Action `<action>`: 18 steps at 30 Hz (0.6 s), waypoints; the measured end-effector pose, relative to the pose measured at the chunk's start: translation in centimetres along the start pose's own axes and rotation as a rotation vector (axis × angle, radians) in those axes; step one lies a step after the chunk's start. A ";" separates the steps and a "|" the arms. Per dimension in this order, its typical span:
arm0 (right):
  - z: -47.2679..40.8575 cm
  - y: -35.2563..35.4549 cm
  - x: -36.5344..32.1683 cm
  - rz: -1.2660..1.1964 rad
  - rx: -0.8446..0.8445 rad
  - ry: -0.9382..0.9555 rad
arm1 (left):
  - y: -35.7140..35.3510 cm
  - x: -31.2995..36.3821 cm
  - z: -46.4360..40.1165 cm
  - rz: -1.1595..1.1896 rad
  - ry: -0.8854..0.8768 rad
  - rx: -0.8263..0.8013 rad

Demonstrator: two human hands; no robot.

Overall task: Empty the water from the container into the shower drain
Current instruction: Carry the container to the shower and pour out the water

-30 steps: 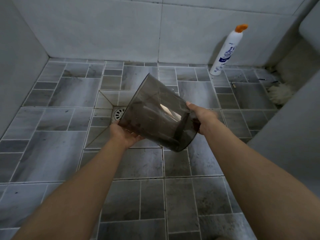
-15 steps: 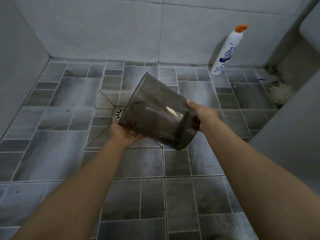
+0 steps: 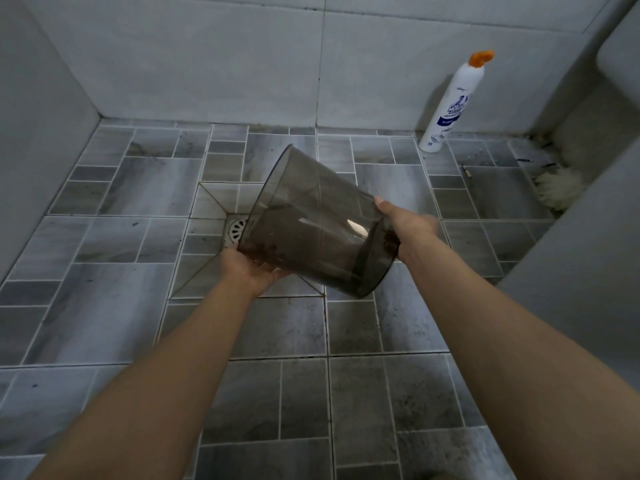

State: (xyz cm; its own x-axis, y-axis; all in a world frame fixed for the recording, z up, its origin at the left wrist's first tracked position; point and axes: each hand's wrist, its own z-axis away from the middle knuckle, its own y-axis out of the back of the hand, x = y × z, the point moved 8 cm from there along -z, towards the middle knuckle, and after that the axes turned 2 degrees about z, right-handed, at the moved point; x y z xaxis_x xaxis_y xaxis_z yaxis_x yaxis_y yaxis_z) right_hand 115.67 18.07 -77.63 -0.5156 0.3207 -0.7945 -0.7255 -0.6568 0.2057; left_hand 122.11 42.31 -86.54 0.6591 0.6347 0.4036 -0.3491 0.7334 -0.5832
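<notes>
Gripping the tilted smoky translucent plastic container [image 3: 311, 226] over the round metal drain [image 3: 237, 229], both hands, left [image 3: 252, 271] and right [image 3: 403, 225], seem mid-pour, no stream visible.

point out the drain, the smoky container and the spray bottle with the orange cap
drain [image 3: 236, 229]: head view, on the slotted round metal grate left of the container.
container [image 3: 311, 216]: head view, on the middle of its tinted clear side wall.
spray bottle [image 3: 450, 112]: head view, on the blue label on its white body.
</notes>
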 end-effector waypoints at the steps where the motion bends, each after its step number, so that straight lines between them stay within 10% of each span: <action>1: 0.0 0.0 0.0 -0.005 0.002 0.001 | 0.0 0.0 0.0 0.005 0.000 0.002; 18: 0.7 0.3 -1.2 -0.026 0.029 0.044 | 0.4 0.7 -0.3 -0.064 -0.085 0.092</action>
State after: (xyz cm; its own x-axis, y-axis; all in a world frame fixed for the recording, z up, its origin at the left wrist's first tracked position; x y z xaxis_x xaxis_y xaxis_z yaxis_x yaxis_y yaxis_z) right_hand 115.71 17.97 -76.23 -0.4758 0.3067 -0.8243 -0.7519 -0.6282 0.2003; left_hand 122.62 43.01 -86.67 0.6243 0.6013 0.4987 -0.3706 0.7899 -0.4886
